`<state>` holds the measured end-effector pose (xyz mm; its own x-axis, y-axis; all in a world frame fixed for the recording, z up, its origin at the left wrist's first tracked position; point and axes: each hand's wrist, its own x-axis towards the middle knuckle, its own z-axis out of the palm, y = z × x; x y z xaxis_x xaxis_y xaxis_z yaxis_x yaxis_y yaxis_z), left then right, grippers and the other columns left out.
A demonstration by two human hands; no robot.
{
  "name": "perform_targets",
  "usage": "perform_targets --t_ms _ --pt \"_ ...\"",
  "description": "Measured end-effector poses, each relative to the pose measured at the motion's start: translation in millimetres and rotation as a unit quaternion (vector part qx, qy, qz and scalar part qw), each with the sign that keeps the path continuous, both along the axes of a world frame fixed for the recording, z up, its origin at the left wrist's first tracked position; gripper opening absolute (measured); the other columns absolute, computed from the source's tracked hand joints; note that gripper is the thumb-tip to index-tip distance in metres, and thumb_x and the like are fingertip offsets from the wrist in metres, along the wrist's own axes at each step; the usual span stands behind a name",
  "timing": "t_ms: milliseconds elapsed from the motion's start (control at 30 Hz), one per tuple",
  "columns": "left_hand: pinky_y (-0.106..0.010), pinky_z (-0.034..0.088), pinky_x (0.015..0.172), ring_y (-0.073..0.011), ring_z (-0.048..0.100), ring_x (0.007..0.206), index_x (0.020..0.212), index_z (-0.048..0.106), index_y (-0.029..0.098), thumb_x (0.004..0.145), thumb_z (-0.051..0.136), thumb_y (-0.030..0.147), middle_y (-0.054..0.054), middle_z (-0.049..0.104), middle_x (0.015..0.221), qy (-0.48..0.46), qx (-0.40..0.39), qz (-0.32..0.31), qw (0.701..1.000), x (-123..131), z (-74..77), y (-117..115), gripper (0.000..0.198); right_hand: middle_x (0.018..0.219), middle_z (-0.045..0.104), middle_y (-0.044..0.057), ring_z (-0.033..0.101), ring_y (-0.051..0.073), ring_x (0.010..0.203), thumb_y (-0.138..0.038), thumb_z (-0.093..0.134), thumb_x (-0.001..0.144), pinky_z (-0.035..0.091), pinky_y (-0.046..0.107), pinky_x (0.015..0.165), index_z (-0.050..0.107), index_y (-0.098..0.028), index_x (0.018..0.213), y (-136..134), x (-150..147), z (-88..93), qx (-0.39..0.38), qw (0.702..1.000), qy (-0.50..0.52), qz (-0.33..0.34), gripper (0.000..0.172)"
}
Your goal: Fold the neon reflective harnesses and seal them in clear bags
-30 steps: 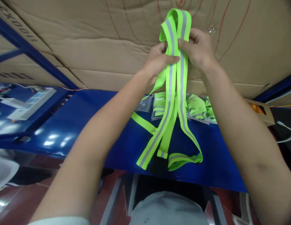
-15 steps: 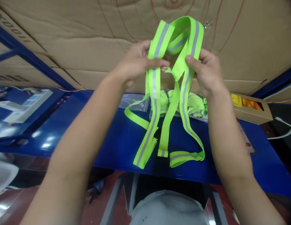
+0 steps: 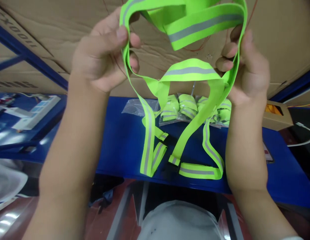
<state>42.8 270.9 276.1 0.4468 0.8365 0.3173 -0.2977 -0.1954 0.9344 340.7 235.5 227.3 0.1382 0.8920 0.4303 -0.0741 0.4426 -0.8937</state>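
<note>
Strap harness (image 3: 191, 70): neon yellow-green webbing with a grey stripe along its middle; strung between the two hands, its upper loop open above and between the fingertips, a crosswise band just below that gap.
Lower straps: dangle below the fingers toward the table's near edge, some ends folded back; I cannot tell whether they touch down.
Left hand (image 3: 102, 51): thumb and fingers closed around the loop's left side.
Right hand (image 3: 253, 71): pinches the loop's right side, fingers curled inside it, thumb outside.
Bagged bundles (image 3: 187, 106): matching striped webbing in clear plastic, below and between the fingers.
Clear bag (image 3: 136, 107): flat, below the left fingers.
Blue table (image 3: 120, 146): glossy, beneath the hands.
Small carton (image 3: 282, 120): right of and below the right fingers, orange showing through its window.
Cardboard sheet (image 3: 57, 36): behind the fingers; upside-down print far left of them seems to read "1100X3", cut by the edge; lower lettering illegible.
</note>
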Motion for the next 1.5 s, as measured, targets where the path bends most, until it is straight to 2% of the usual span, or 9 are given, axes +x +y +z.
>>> perform_targets --t_ms 133,367,600,733,867,1000,1200,1400,1500 --pt "-0.016 0.036 0.054 0.0001 0.057 0.056 0.116 0.068 0.024 0.111 0.03 0.025 0.012 0.075 0.081 -0.047 -0.017 0.024 0.998 -3 -8.5 2 0.039 0.108 0.074 -0.001 0.071 0.018 0.099 -0.064 0.075 0.074 0.057 0.026 0.07 0.069 -0.04 0.101 -5 1 6.5 -0.008 1.0 0.003 -0.01 0.037" --pt "-0.021 0.044 0.052 -0.0065 0.046 0.049 0.095 0.071 0.024 0.096 0.055 0.01 0.008 0.072 0.072 -0.045 -0.001 0.045 0.998 18 -19.2 0 0.021 0.081 0.066 -0.002 0.065 0.015 0.077 -0.043 0.061 0.094 0.058 0.026 0.075 0.066 -0.03 0.097 1 -5 -1.3 -0.016 0.991 0.097 0.095 0.014" --pt "-0.023 0.045 0.051 -0.0111 0.058 0.063 0.093 0.072 0.028 0.086 0.071 0.016 0.005 0.069 0.073 -0.039 0.029 0.082 0.995 25 -32.3 0 0.014 0.073 0.058 -0.002 0.058 0.014 0.067 -0.038 0.08 0.083 0.053 0.027 0.067 0.059 -0.025 0.086 4 -14 -6.4 -0.002 0.986 0.105 0.132 0.025" --pt "-0.022 0.048 0.051 -0.0106 0.062 0.06 0.101 0.069 0.022 0.084 0.078 0.024 0.001 0.072 0.08 0.023 0.002 0.044 0.999 35 -66.6 13 0.019 0.075 0.06 -0.001 0.059 0.017 0.069 -0.042 0.081 0.082 0.052 0.033 0.072 0.058 -0.025 0.088 24 -17 -31.2 -0.074 0.994 -0.02 0.076 0.029" --pt "-0.028 0.056 0.061 -0.0133 0.066 0.061 0.103 0.068 0.019 0.079 0.081 0.023 -0.005 0.076 0.09 0.104 -0.122 0.054 0.986 50 -118.1 31 0.028 0.078 0.061 0.0 0.056 0.017 0.071 -0.035 0.08 0.08 0.048 0.033 0.073 0.061 -0.023 0.085 49 -13 -67.4 -0.147 0.976 -0.161 0.004 0.023" --pt "-0.037 0.058 0.075 -0.0192 0.072 0.07 0.103 0.066 0.017 0.071 0.078 0.01 -0.01 0.077 0.102 0.146 -0.194 0.063 0.968 58 -152.8 42 0.035 0.074 0.063 0.0 0.055 0.017 0.069 -0.028 0.083 0.07 0.045 0.031 0.069 0.058 -0.023 0.078 61 -8 -89.6 -0.216 0.947 -0.235 0.018 0.027" --pt "-0.04 0.056 0.092 -0.0222 0.076 0.088 0.127 0.06 0.023 0.064 0.075 0.004 -0.01 0.075 0.12 0.109 -0.196 0.003 0.975 54 -151.5 42 0.067 0.091 0.07 -0.002 0.061 0.02 0.08 -0.019 0.081 0.062 0.049 0.03 0.068 0.059 -0.026 0.091 57 0 -85.1 -0.191 0.943 -0.259 0.085 0.037" --pt "-0.038 0.057 0.08 -0.0251 0.074 0.078 0.104 0.071 0.014 0.083 0.075 0.053 -0.015 0.078 0.092 0.159 -0.24 0.033 0.957 58 -164.7 50 0.045 0.091 0.068 0.0 0.062 0.02 0.081 -0.024 0.085 0.065 0.048 0.03 0.066 0.06 -0.025 0.092 55 2 -85.0 -0.225 0.911 -0.324 0.119 0.037" --pt "-0.035 0.057 0.079 -0.0219 0.073 0.076 0.1 0.072 0.015 0.082 0.079 0.046 -0.013 0.078 0.091 0.159 -0.229 0.063 0.958 62 -172.8 55 0.036 0.081 0.062 0.0 0.055 0.016 0.073 -0.041 0.085 0.073 0.042 0.027 0.062 0.06 -0.022 0.083 57 -4 -85.5 -0.217 0.913 -0.334 0.084 0.033"
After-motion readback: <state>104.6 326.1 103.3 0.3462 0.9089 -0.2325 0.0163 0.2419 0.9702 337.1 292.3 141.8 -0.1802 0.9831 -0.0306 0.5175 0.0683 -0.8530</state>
